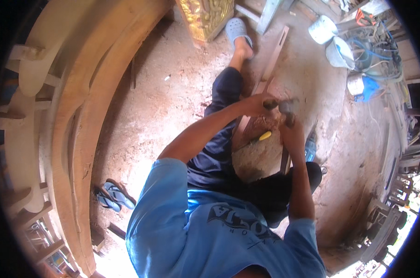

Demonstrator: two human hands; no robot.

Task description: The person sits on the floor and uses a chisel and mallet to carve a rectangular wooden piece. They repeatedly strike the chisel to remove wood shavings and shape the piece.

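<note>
My left hand point(258, 105) is closed around a short tool, probably a chisel, whose round brown handle end point(270, 104) shows; its blade is hidden. Close beside it, my right hand point(292, 134) grips a hammer; the grey hammer head point(288, 106) is a little blurred near that handle end. Below both hands, a long narrow wooden board point(271, 65) with a slot near its far end runs along my outstretched left leg. Wood chips point(261, 124) lie around it. A yellow-handled tool point(264, 135) rests just below my hands.
A plastic bottle point(310, 149) stands right of my right forearm. Large curved timbers point(87, 116) line the left side, with sandals point(115, 195) nearby. A gold carved piece point(205, 21) stands ahead. White buckets point(323, 30), hoses and a blue bag point(370, 88) crowd the far right.
</note>
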